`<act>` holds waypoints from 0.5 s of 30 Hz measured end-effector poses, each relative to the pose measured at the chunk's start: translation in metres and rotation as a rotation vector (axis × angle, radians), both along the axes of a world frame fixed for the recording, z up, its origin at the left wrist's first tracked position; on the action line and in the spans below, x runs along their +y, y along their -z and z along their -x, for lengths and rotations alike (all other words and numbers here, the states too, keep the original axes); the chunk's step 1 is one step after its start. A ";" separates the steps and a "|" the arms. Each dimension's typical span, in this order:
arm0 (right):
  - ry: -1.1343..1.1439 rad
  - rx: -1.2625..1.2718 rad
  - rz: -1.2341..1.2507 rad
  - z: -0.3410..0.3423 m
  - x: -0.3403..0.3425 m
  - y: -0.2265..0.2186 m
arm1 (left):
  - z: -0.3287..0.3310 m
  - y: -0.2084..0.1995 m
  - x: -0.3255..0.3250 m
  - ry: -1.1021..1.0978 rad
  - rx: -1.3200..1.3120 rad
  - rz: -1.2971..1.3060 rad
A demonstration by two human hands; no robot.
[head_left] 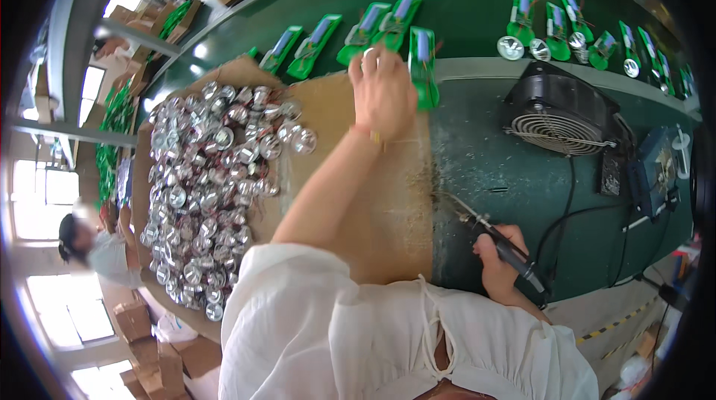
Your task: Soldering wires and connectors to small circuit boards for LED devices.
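My left hand (384, 94) reaches out to a row of green plastic casings. Its fingers bend down by the near end of one green casing (399, 16), and another green casing (423, 72) lies just to its right. Blur and the back of the hand hide the fingertips, so I cannot tell whether they grip anything. My right hand (501, 254) is closed around the dark handle of a soldering iron (514, 257), whose thin metal tip points left and away from me over the board. Left of my arm lies a heap of silvery round lamp reflectors (216, 176) with thin wires.
A black fan (559, 109) with a wire grille stands at the right, beside a blue soldering station (656, 169) and its cable (570, 210). More green casings with reflectors (556, 30) line the raised far ledge. Brown cardboard (365, 228) covers the table's middle. Another person (112, 254) sits far left.
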State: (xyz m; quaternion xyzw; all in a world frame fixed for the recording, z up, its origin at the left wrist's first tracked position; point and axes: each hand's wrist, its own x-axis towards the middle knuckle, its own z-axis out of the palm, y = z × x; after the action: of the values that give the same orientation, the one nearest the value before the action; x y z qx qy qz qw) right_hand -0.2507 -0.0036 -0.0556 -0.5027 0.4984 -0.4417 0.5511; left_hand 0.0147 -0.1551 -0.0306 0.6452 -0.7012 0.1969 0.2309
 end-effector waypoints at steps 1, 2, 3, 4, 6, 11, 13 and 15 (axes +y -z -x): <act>0.011 -0.037 -0.058 -0.002 0.000 -0.007 | 0.002 -0.004 0.037 -0.005 0.073 -0.041; 0.010 -0.059 -0.030 -0.003 -0.001 -0.007 | 0.003 0.001 0.068 -0.007 0.105 -0.029; 0.004 -0.067 -0.025 -0.004 -0.002 -0.009 | 0.005 0.003 0.098 -0.013 0.133 -0.014; 0.001 -0.073 -0.021 -0.004 -0.003 -0.011 | 0.008 0.001 0.127 -0.032 0.145 -0.046; -0.011 -0.069 0.027 -0.006 -0.003 -0.009 | 0.011 -0.007 0.174 -0.077 0.222 -0.103; 0.060 -0.033 0.077 -0.009 -0.001 -0.004 | -0.050 -0.012 0.186 -0.456 0.451 0.069; 0.056 -0.050 0.082 -0.009 0.000 -0.005 | -0.090 -0.015 0.178 -0.428 0.462 0.116; 0.064 -0.059 0.083 -0.011 0.002 -0.004 | -0.114 -0.015 0.170 -0.310 0.350 0.080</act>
State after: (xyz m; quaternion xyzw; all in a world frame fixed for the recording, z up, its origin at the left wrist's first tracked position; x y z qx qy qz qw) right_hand -0.2393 -0.0013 -0.0514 -0.4955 0.4790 -0.4943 0.5298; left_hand 0.1285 0.0146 -0.0155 0.7598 -0.5347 0.1429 0.3412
